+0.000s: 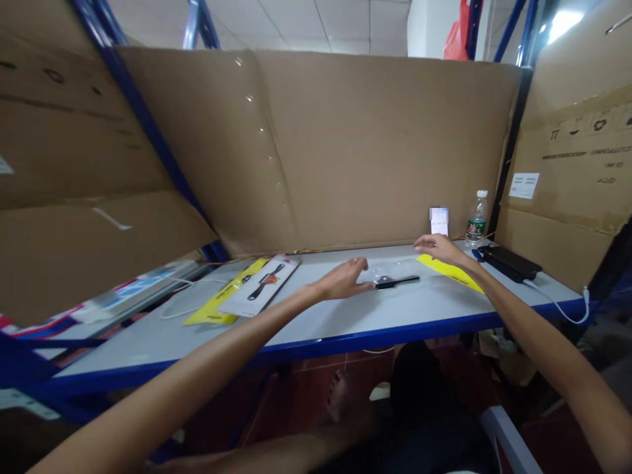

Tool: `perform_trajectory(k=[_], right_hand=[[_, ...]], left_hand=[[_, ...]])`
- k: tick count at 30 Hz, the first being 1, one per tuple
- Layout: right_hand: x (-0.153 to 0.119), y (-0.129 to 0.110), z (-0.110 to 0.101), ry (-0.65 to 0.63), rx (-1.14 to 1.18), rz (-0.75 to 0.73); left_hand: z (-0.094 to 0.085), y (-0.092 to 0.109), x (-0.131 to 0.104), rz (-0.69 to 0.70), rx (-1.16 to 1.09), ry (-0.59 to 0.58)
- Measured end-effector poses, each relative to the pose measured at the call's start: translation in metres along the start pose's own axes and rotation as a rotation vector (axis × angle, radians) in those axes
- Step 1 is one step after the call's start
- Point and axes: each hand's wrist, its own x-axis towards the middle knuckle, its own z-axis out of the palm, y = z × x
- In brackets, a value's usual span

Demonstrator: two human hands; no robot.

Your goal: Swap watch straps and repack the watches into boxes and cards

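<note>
My left hand (344,279) is over the middle of the table, thumb and fingers apart. Its thumb tip lies at the left end of a slim black-handled tool (399,282); whether they touch, I cannot tell. Behind this tool lies crumpled clear plastic packaging (392,268). To the right, my right hand (438,248) hovers with fingers stretched out and nothing in them. Below it is a bright yellow card or packet (451,272), partly covered by my forearm. Left of my left hand, a white box (261,288) printed with a black spoon-like tool rests on another yellow packet (210,311).
A phone (439,221) stands upright against the cardboard back wall (375,145). Beside it are a water bottle (476,220) and a black device (511,262) with a white cable (557,308). A power strip (138,289) lies at left. The blue table edge (316,347) runs along the front.
</note>
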Motion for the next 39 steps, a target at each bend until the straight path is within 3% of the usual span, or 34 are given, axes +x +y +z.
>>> perform_trajectory(k=[3,6,11,22,29,34,39], right_hand=[[0.002,-0.008,0.012,-0.259,-0.130,-0.076],[0.009,-0.011,0.030,-0.446,-0.275,-0.056],[0.027,-0.008,0.044,-0.636,-0.430,-0.029],[0.048,-0.008,0.048,-0.606,-0.483,0.021],[0.042,-0.002,0.049,-0.521,-0.467,0.007],[0.035,-0.004,0.048,-0.514,-0.447,0.066],[0.031,-0.007,0.050,-0.490,-0.425,0.128]], left_hand=[[0.016,-0.003,0.019,0.011,0.032,-0.081],[0.025,-0.005,0.024,-0.003,0.008,-0.176],[0.020,-0.015,0.014,0.013,-0.080,-0.235],[0.012,-0.034,0.012,-0.026,0.036,-0.214],[0.011,-0.037,0.003,-0.010,0.014,-0.176],[0.011,-0.046,0.002,-0.182,-0.137,-0.194],[0.012,-0.048,-0.001,-0.283,-0.454,-0.177]])
